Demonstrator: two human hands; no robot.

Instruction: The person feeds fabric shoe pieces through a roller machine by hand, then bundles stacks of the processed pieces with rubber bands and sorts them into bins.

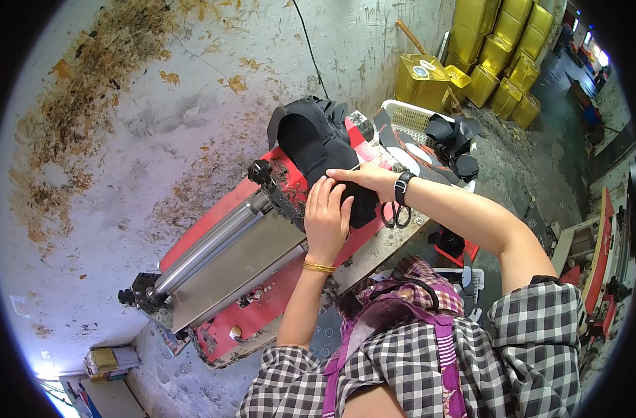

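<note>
My left hand (326, 212) rests on a black sheet-like piece (363, 207), fingers stretched out and thumb apart; a gold bracelet circles its wrist. From the other side my right hand (370, 180), with a black watch on the wrist, grips the same piece near its upper part. One straight digit lies on top, close to my left fingertips; its other fingers are partly hidden. Just beyond both hands, a pile of curved black pieces (319, 138) is heaped on the red surface. Scissors with black handles (396, 214) lie beside my right wrist.
A machine with metal rollers (213, 244) and a flat plate stands left of my hands on a red-topped bench (262, 317). Behind my right hand is a white basket (408, 115) with black pieces near it. Gold-coloured tins (422, 80) are stacked by the wall.
</note>
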